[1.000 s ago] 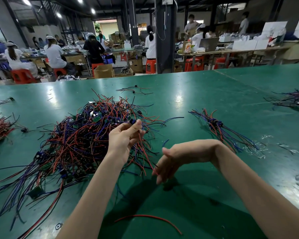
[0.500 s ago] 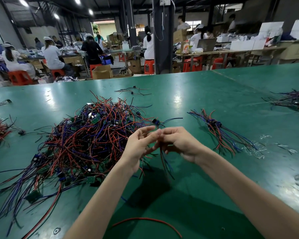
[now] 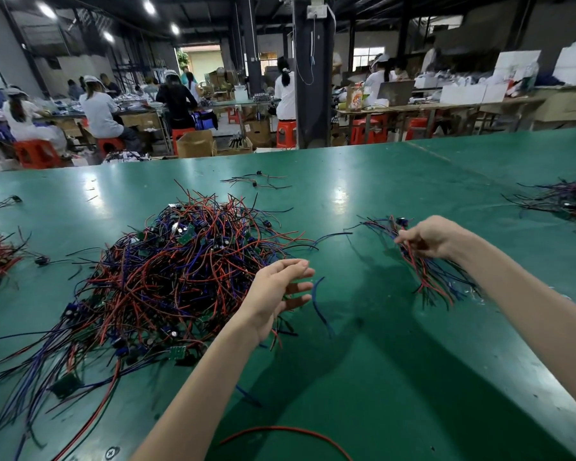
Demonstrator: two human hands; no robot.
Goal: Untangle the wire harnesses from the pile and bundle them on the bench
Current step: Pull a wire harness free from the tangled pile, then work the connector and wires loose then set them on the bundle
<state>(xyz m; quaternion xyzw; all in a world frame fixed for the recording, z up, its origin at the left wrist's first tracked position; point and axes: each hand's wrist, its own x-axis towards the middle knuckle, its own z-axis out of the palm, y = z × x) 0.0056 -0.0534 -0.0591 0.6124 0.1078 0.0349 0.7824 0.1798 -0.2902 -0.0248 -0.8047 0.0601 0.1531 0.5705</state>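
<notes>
The pile of wire harnesses (image 3: pixel 180 277) is lying on the green table (image 3: pixel 379 361), at 9 o'clock from the left hand (image 3: pixel 276 294), whose grip is hanging apart and holding nothing. The right hand (image 3: pixel 429 237), at 2 o'clock from the left, is clamping its grip on red and blue wires at the head of the bundle (image 3: pixel 436 281), which is fanning out toward 5 o'clock.

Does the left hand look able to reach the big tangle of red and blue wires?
Likely yes: the open, empty left hand hovers right beside the tangle of red and blue wires, nothing between.
</notes>
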